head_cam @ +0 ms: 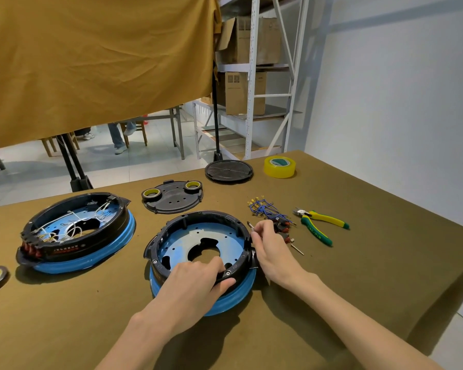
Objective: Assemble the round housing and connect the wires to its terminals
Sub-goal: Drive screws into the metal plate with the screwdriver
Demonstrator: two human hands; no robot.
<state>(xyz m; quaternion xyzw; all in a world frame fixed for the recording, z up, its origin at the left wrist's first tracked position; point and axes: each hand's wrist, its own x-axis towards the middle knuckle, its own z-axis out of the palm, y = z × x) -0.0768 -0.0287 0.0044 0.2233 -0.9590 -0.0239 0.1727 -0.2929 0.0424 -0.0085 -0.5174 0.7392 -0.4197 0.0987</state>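
At the near middle of the worktop (pixel 358 263) the round housing (pixel 201 249) lies flat, its near rim gripped by the left hand (pixel 195 279), while the right hand (pixel 267 244) pinches a small pin (pixel 251 227) touching the right rim, blue wires (pixel 265 209) lying just beyond

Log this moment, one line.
left hand grips housing near rim | right hand pinches small pin at right rim | blue wires untouched
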